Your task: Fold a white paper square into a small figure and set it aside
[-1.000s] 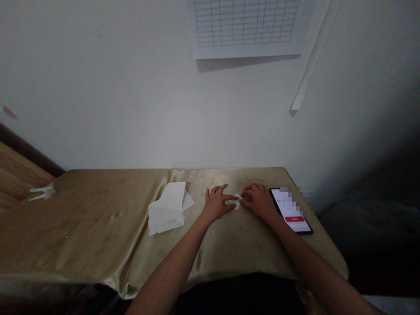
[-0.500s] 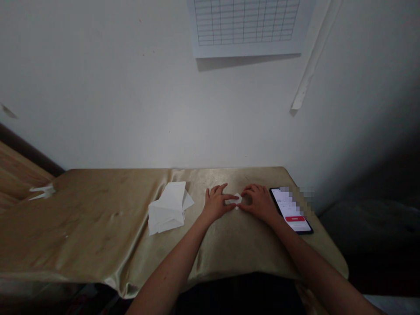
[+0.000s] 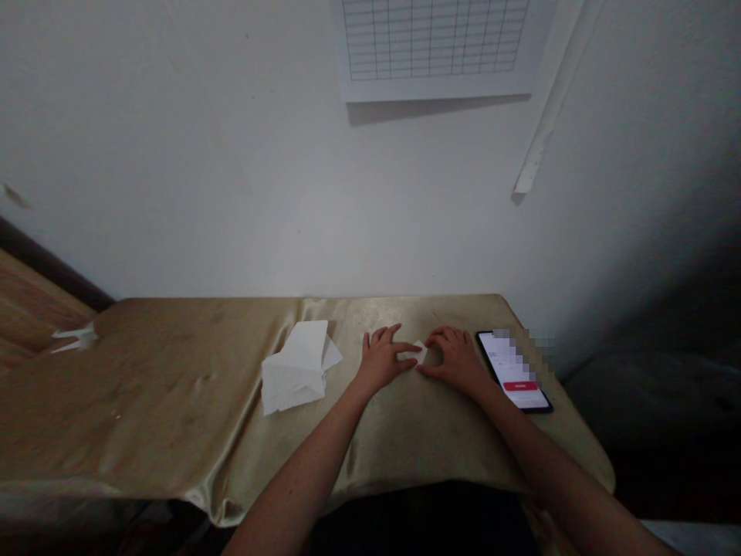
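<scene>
A small folded piece of white paper lies on the tan cloth-covered table, mostly hidden between my two hands. My left hand rests flat with its fingers stretched out, the tips pressing on the paper's left side. My right hand is curled over the paper's right side, fingertips pinched against it. A loose stack of white paper sheets sits just left of my left hand.
A phone with a lit screen lies right of my right hand, near the table's right edge. A small white folded paper shape sits at the far left. A white wall with a grid chart stands behind the table.
The hands have shifted only slightly on the small paper; my right fingers have closed in nearer the left hand, covering more of it.
</scene>
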Tool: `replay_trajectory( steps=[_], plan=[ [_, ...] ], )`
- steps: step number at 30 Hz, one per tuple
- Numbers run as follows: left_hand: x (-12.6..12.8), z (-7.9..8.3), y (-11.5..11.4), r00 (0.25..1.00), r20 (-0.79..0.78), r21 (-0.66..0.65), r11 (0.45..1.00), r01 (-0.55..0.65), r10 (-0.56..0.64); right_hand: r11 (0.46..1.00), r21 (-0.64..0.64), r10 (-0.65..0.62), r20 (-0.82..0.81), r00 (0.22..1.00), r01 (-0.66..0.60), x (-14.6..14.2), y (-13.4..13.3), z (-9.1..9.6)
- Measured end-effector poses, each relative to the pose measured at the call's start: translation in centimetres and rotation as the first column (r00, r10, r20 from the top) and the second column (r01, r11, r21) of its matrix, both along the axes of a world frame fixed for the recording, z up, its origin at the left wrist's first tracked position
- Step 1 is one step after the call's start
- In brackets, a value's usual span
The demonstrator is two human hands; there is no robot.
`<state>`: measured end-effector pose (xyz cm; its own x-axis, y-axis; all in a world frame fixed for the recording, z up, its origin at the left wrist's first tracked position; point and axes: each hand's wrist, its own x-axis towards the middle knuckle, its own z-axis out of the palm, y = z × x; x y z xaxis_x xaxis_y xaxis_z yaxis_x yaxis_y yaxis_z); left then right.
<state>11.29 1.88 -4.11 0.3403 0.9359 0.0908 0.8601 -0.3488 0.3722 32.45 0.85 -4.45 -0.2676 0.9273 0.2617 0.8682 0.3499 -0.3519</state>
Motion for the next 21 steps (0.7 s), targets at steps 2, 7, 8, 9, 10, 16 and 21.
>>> replay_trajectory(
  steps=[2,7,8,9,10,16,21],
  plan=[
    [0.0,0.01,0.02,1.0,0.0,0.001,1.0,0.004,-0.004,1.0,-0.007,0.003,-0.008,1.0,-0.003,-0.02,-0.12,-0.01],
    [-0.02,0.04,0.03,1.0,-0.003,-0.012,1.0,0.0,0.0,1.0,0.001,0.004,-0.026,1.0,-0.004,0.01,-0.13,-0.36],
    [-0.02,0.05,0.03,1.0,-0.002,-0.01,1.0,0.0,0.0,1.0,0.004,0.002,-0.026,1.0,-0.002,0.03,-0.09,-0.47],
    [-0.02,0.05,0.01,1.0,-0.001,-0.007,1.0,0.0,0.0,1.0,0.004,0.0,-0.026,1.0,0.0,0.07,-0.05,-0.57],
    [-0.02,0.06,0.0,1.0,0.002,-0.004,1.0,0.002,-0.002,1.0,0.004,-0.001,-0.026,1.0,0.001,0.12,-0.01,-0.65],
    [-0.01,0.05,-0.08,1.0,0.008,-0.003,1.0,0.011,-0.011,1.0,-0.02,-0.002,-0.053,0.999,0.001,0.45,0.1,-0.75],
    [0.0,0.18,-0.15,1.0,0.017,-0.014,1.0,0.007,-0.007,1.0,0.001,-0.014,-0.058,0.998,0.014,0.17,-0.15,-0.49]
  ],
)
